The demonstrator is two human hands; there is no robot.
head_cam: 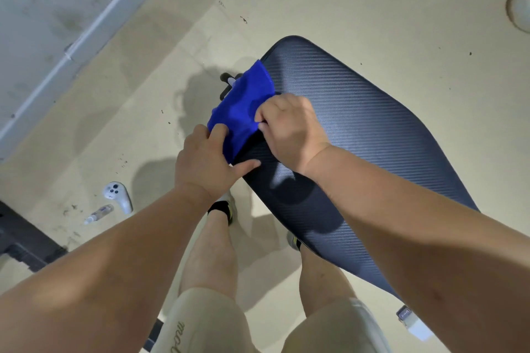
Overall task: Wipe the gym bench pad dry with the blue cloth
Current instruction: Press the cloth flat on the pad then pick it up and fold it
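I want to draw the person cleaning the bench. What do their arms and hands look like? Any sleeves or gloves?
No sleeves or gloves show. Both forearms are bare right up to the picture's edge. The left hand and right hand are bare too, with no rings, watch or wristbands visible. The arms look thick and rounded, with short fingers. Lower down, the person wears light, cream-coloured shorts with dark writing on one leg.

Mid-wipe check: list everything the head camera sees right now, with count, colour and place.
bench pad: one, dark navy, centre right
blue cloth: one, bright blue, draped over pad's left edge
controller: one, white, floor lower left
spray bottle: one, clear, lying beside controller
dark equipment: one, black, left edge
white object: one, top right, unclear
left hand: on the cloth's near end
right hand: gripping the cloth on pad
legs: two, bare, pale shorts
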